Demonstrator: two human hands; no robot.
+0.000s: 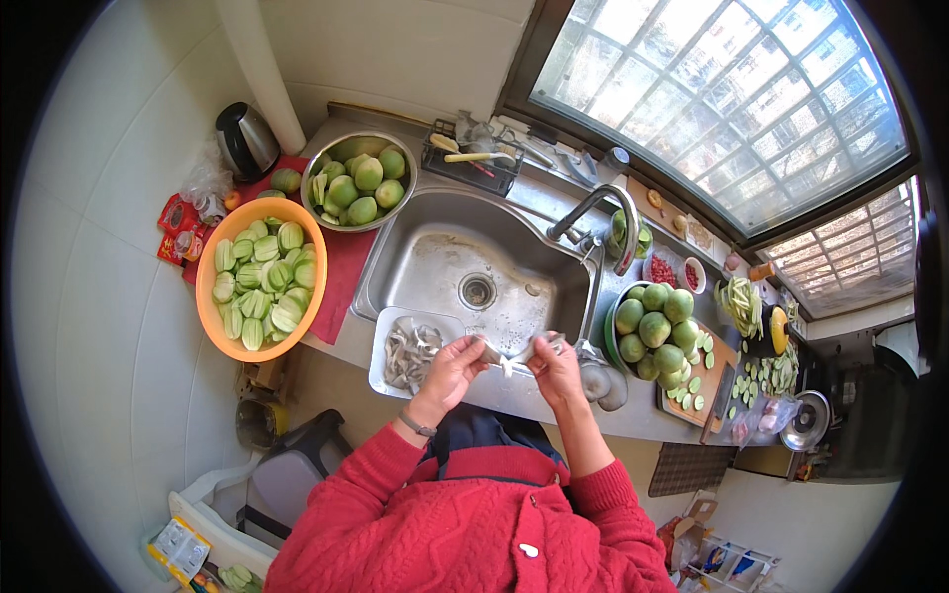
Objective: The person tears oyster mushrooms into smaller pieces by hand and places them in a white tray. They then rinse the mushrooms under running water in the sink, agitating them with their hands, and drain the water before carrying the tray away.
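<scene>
A pale, soft strip of food (507, 366) hangs between my two hands over the sink's front edge. My left hand (449, 374) pinches one end between thumb and fingers. The other end is in my right hand (554, 370), also pinched. I cannot tell what food it is. Just left of my left hand, a white plastic tray (377, 370) holds many similar greyish strips (410, 352). Below both hands is the stainless steel sink (430, 256), with its round drain (477, 290) uncovered. Grey rounded pieces (604, 384), unclear in kind, lie on the counter beside my right hand.
At left stand an orange basin (210, 326) of scored green fruit and a steel bowl (410, 194) of green fruit. The faucet (593, 204) arches behind the sink. At right are heaped green fruit (655, 328), a cutting board (686, 413) with slices and a knife (718, 400).
</scene>
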